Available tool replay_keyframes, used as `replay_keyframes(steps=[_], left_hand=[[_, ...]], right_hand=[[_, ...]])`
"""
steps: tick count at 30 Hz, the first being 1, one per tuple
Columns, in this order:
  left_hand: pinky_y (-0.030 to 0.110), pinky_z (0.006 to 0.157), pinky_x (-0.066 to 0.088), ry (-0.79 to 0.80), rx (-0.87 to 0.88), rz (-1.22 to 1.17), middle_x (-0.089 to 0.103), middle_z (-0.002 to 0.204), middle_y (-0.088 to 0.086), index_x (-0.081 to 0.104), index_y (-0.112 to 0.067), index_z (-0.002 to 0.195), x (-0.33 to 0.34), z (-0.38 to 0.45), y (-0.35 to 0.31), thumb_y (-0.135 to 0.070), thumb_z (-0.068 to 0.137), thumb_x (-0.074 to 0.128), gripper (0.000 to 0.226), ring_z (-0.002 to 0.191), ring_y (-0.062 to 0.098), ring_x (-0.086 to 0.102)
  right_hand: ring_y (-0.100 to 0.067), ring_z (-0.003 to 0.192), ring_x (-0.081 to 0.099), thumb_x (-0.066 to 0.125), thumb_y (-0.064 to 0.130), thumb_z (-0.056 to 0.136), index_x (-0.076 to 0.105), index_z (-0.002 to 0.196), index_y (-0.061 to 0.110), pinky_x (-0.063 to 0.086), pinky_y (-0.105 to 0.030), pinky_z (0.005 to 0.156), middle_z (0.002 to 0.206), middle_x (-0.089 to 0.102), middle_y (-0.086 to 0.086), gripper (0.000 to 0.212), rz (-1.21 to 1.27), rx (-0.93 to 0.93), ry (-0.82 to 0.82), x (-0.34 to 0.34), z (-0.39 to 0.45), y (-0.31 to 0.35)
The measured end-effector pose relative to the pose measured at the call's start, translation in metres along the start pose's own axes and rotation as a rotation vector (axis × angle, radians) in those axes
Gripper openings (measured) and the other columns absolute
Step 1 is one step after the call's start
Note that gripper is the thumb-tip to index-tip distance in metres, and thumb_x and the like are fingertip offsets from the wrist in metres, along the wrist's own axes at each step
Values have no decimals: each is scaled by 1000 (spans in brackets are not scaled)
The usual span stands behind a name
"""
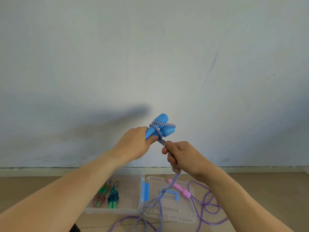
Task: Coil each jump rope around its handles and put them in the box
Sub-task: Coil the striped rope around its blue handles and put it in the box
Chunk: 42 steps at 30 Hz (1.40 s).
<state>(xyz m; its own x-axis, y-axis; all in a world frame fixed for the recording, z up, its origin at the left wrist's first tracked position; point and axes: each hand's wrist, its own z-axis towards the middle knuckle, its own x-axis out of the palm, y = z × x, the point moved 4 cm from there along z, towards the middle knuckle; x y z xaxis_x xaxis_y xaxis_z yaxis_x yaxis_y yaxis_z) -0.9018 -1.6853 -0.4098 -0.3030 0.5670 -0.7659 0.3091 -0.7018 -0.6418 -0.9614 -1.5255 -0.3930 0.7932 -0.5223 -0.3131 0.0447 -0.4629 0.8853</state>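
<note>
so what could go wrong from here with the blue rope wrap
1. Only a few turns sit on the blue handles, which the left hand grips low down; slack from the right hand could let them slide off.
2. The striped rope trails down over the box lid and crosses the purple rope on the floor, so pulling may snag or drag them.

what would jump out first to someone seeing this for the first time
The bright blue handles, held up mid-frame against the pale wall by the left hand, with the striped rope looped around them. Just right of it, the right hand grips that rope, which trails down to the floor. Below, a clear box holds two coiled ropes, and a pink-handled purple rope sprawls beside its lid.
</note>
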Motion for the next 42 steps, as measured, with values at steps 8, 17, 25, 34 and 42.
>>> replay_keyframes(steps=[8, 17, 25, 34, 42], left_hand=[[32, 66, 44, 336, 87, 650, 61, 91, 4, 59, -15, 110, 31, -16, -5, -30, 99, 51, 20, 86, 25, 63], [34, 60, 44, 674, 294, 714, 52, 72, -1, 56, -15, 91, 44, -62, -36, -57, 85, 60, 43, 69, 23, 55], [18, 57, 40, 786, 249, -79, 58, 62, -9, 55, -23, 71, 43, -71, -56, -62, 94, 45, 47, 52, 4, 48], [23, 41, 13, 883, -84, -868, 35, 53, 1, 58, -14, 75, 24, -53, -47, -73, 84, 40, 63, 36, 8, 21], [22, 43, 15, 681, -217, -780, 35, 57, 1, 62, -8, 87, 4, -36, -32, -75, 86, 37, 71, 42, 11, 16]], right_hand=[[-9, 41, 19, 45, 32, 102, 52, 77, 13, 21, -19, 38, 49, 29, 5, 32, 244, 224, 223, 17, -7, -1], [-13, 36, 34, 54, 40, 97, 55, 62, 12, 34, -22, 43, 44, 47, -1, 45, -154, 278, 149, -3, -3, -17], [-18, 50, 36, 78, 53, 74, 54, 58, 3, 35, -27, 49, 53, 44, -8, 57, -289, 190, 85, -31, 9, -35], [-27, 93, 67, 65, 21, 85, 65, 104, 1, 51, -38, 84, 99, 70, -16, 27, 425, -232, 452, -28, 3, -16], [-12, 52, 46, 57, -3, 87, 59, 80, 3, 42, -28, 55, 69, 56, -11, 9, 124, -314, -15, -15, 16, -17]])
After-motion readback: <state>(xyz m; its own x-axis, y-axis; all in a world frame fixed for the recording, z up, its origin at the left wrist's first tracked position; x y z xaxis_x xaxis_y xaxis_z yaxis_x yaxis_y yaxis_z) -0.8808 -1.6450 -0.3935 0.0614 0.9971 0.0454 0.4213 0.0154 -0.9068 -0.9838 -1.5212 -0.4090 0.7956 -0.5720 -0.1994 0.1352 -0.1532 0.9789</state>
